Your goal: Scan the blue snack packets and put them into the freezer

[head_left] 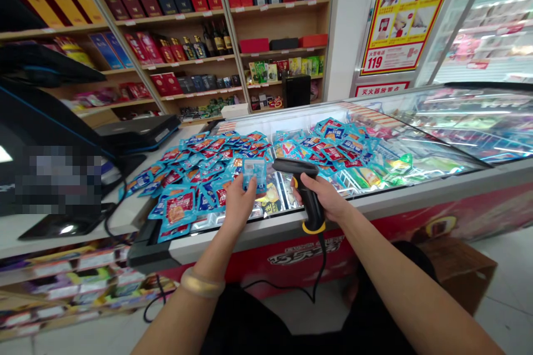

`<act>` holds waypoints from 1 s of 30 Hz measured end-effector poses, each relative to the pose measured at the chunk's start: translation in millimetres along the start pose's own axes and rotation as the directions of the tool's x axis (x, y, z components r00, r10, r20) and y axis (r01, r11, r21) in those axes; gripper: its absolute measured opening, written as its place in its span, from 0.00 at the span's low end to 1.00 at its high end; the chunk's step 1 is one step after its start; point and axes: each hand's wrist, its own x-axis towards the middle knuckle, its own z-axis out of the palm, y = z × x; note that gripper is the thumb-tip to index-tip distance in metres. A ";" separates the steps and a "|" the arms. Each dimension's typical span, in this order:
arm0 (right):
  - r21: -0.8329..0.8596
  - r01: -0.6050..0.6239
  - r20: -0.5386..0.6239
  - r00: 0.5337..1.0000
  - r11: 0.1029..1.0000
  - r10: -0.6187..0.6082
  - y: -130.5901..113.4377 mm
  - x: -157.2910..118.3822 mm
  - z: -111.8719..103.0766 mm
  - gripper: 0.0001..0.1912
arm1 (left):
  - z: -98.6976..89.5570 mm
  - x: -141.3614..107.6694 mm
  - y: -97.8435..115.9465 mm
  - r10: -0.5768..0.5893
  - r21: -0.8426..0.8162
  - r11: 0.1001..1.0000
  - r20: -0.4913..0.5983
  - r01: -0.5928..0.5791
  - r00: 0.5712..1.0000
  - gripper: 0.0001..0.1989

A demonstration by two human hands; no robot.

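Observation:
My left hand point(241, 199) is closed on a small blue snack packet point(255, 171), its pale label side facing up. My right hand point(318, 191) grips a black barcode scanner point(312, 205) with yellow trim, its head pointing left towards the packet. A cable runs down from the scanner's handle. Beneath and left of the packet, a pile of blue and red packets point(179, 208) covers the left part of the freezer's glass top. Another pile of packets point(333, 147) lies behind the scanner, to the right.
The freezer's front rim point(258, 227) runs below my hands. At the left, a counter point(125, 216) holds a dark screen and a black device point(137, 132). A cardboard box point(458, 272) stands on the floor at right. Shelves of boxed goods rise behind.

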 end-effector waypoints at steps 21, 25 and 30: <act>-0.058 -0.011 0.071 0.997 0.998 0.015 -1.1 -1.7 0.9 0.27 | -6.0 -3.9 1.0 0.249 0.537 0.803 0.093 -0.259 0.964 0.13; -0.060 -0.026 0.063 0.998 0.998 0.029 -1.4 -1.9 1.1 0.29 | -5.7 -3.9 -1.0 0.244 0.534 0.806 0.094 -0.255 0.965 0.15; -0.051 -0.024 0.058 0.998 0.998 0.027 -1.1 -1.6 1.5 0.28 | -5.8 -3.2 -3.6 0.243 0.519 0.817 0.087 -0.252 0.966 0.14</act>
